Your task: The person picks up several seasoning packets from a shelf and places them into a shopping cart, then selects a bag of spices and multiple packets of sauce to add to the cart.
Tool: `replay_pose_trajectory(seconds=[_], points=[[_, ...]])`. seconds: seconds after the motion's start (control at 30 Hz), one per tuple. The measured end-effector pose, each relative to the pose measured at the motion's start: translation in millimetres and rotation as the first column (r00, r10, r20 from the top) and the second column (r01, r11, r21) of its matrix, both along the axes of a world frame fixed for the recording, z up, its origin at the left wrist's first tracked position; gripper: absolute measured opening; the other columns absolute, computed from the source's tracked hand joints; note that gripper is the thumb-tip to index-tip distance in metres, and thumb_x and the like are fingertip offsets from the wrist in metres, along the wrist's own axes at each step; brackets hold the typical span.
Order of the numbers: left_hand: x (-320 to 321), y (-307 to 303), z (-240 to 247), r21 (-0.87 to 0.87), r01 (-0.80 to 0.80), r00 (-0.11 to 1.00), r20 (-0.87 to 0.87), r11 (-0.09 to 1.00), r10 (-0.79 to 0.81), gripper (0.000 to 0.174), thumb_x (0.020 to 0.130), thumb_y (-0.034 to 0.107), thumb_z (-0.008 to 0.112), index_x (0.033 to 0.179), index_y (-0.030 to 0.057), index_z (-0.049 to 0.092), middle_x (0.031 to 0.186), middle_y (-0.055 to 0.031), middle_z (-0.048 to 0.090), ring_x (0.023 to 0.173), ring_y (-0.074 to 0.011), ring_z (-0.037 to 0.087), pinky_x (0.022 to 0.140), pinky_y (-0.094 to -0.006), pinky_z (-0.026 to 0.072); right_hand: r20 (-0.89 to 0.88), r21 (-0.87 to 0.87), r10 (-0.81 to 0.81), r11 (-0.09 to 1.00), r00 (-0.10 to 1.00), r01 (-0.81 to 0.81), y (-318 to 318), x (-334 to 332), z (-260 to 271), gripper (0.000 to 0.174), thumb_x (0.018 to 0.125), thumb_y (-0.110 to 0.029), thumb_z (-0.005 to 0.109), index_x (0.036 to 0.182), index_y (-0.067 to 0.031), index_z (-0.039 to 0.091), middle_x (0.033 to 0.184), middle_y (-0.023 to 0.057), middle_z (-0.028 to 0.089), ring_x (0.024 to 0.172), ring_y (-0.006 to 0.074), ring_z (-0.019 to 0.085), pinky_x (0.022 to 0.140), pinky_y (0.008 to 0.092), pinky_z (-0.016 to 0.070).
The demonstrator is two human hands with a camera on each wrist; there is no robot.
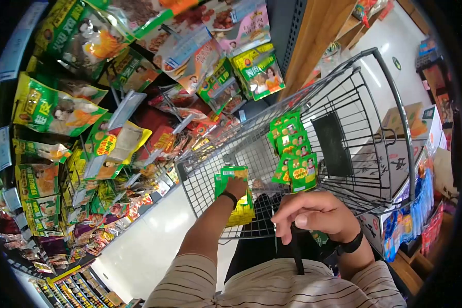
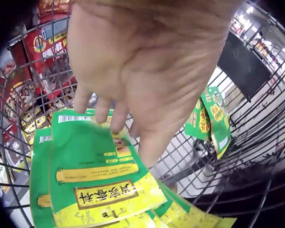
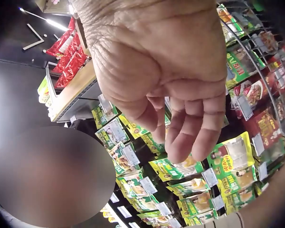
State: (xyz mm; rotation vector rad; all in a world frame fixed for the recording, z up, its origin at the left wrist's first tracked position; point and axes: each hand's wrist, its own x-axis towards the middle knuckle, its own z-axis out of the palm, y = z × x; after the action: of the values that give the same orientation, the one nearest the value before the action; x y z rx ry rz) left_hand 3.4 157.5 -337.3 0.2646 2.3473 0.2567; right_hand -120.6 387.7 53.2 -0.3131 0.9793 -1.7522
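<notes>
Inside the shopping cart [image 1: 203,177], my left hand [image 1: 235,188] pinches a stack of flat green-and-yellow seasoning packets [image 2: 92,161]. In the left wrist view, the fingers lie over the packets' top edge and the thumb is partly hidden at their side. The packets fan out, with yellow ends toward the bottom of that view. My right hand [image 1: 321,215] hovers near the cart's close side, fingers loosely bent and nothing in them. Beyond it, several green snack pouches [image 1: 304,173] overlap one another at the cart's right side.
Shelves with hanging food pouches [image 1: 61,108] and price tags line the left. A dark panel [image 1: 333,146] is fixed to the cart's basket. Stacked cartons [image 1: 390,169] and blue packages [image 1: 421,205] stand on the right. Pale floor [image 1: 143,233] shows between shelf and cart.
</notes>
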Motion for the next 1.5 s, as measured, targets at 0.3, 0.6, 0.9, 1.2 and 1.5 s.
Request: replay_pose_trajectory(seconds=[0.3, 0.6, 0.9, 1.2, 1.5], points=[[-61.8, -49.0, 164.0, 0.724, -0.501, 0.708, 0.029, 0.473, 0.706, 0.031, 0.097, 0.025, 0.062, 0.117, 0.0012, 0.063, 0.104, -0.0123, 0.070, 0.096, -0.0195, 0.067, 0.087, -0.0316, 0.0514, 0.014, 0.064, 0.062, 0.996, 0.998, -0.063, -5.0, 1.4, -8.8, 0.031, 0.101, -0.014, 0.050, 0.128, -0.0005, 0.060, 0.101, 0.0086, 0.067, 0.086, 0.0167, 0.067, 0.082, 0.0301, 0.0534], [-178.0, -146.2, 278.2, 0.996, -0.083, 0.136, 0.050, -0.039, 0.989, 0.047, 0.105, 0.035, 0.046, 0.135, -0.0015, 0.047, 0.134, -0.0163, 0.054, 0.128, -0.0267, 0.051, 0.108, -0.0400, 0.0420, 0.004, 0.093, 0.100, 0.991, 0.995, -0.100, -26.8, 1.8, -12.9, 0.031, 0.101, -0.015, 0.050, 0.128, -0.0021, 0.060, 0.099, 0.0075, 0.066, 0.085, 0.0161, 0.066, 0.080, 0.0302, 0.0541], [-267.1, -212.6, 227.9, 0.979, -0.009, 0.101, 0.205, -0.205, 0.974, 0.061, 0.103, 0.042, 0.045, 0.151, 0.0066, 0.035, 0.151, -0.0148, 0.040, 0.139, -0.0268, 0.038, 0.114, -0.0383, 0.0313, -0.180, 0.256, 0.087, 0.966, 0.980, -0.039, -70.3, -40.6, -17.7, 0.031, 0.103, -0.021, 0.051, 0.128, -0.0029, 0.058, 0.099, 0.0063, 0.065, 0.085, 0.0131, 0.065, 0.079, 0.0288, 0.0548], [-308.5, -288.6, 239.9, 0.255, -0.828, 0.193, -0.707, 0.500, 0.680, 0.050, 0.102, 0.027, 0.044, 0.149, 0.0104, 0.038, 0.133, -0.0218, 0.058, 0.121, -0.0356, 0.057, 0.099, -0.0444, 0.0481, -0.201, 0.278, 0.099, 0.960, 0.975, -0.040, -113.3, -66.1, -25.4, 0.030, 0.104, -0.020, 0.050, 0.127, -0.0031, 0.058, 0.099, 0.0056, 0.066, 0.084, 0.0116, 0.064, 0.079, 0.0276, 0.0532], [-316.8, -267.7, 263.0, 0.262, -0.805, 0.233, -0.686, 0.532, 0.690, 0.051, 0.100, 0.011, 0.042, 0.150, 0.0059, 0.033, 0.151, -0.0187, 0.042, 0.142, -0.0335, 0.037, 0.116, -0.0414, 0.0321, -0.125, 0.283, 0.087, 0.958, 0.988, -0.048, -102.8, -68.5, -58.1, 0.032, 0.104, -0.022, 0.050, 0.128, -0.0025, 0.057, 0.101, 0.0067, 0.068, 0.084, 0.0101, 0.064, 0.078, 0.0265, 0.0527]])
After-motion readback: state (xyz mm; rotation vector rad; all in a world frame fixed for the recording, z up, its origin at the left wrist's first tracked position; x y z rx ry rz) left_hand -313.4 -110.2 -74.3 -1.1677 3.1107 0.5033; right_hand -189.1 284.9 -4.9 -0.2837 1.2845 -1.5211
